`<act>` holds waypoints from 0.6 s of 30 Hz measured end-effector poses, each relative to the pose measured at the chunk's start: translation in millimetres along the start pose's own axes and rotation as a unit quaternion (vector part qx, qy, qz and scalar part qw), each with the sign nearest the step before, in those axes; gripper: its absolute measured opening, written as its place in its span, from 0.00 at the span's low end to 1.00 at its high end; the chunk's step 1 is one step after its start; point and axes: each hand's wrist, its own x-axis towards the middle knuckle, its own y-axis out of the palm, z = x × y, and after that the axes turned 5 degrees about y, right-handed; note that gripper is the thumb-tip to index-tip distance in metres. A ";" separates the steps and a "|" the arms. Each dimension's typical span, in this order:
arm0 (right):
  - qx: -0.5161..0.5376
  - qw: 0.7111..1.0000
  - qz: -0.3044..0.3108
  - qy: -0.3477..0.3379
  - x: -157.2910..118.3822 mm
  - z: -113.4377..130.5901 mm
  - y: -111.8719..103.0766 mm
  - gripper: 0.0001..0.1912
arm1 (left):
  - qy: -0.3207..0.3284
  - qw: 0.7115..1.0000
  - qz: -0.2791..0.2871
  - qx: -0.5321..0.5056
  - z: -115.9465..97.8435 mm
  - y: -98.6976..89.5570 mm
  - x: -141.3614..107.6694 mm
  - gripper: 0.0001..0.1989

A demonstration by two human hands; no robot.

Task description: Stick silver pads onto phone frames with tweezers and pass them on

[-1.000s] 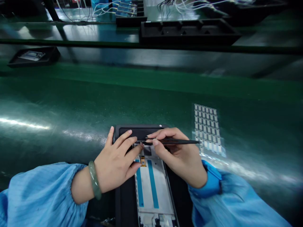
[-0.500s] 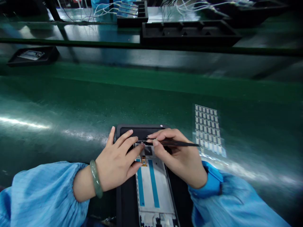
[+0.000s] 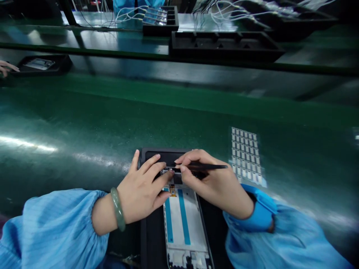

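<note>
At lower centre I have the phone chassis [image 3: 194,220] lying in a black tray [image 3: 144,231]. My left hand [image 3: 141,196] is spread, fingertips at the chassis's top end; my right hand [image 3: 209,181] pinches dark tweezers [image 3: 213,166] there. A sheet of small pale pieces [image 3: 246,154] lies right of centre, a co-worker's hand [image 3: 6,68] at upper left.

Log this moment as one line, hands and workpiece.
left hand: on device frame, far end | right hand: holding slim dark tool near same end | device frame: in black tray
</note>
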 end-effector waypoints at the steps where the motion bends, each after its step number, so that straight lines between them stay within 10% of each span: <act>1: -0.010 1.000 0.007 -0.004 1.2 0.9 -0.6 0.04 | 0.000 1.000 0.001 -0.001 -0.1 0.1 -0.2 0.19; 18: 0.161 0.984 -0.044 0.069 -10.9 -12.0 10.8 0.04 | -0.001 1.000 -0.003 -0.003 -0.6 -0.3 -0.2 0.18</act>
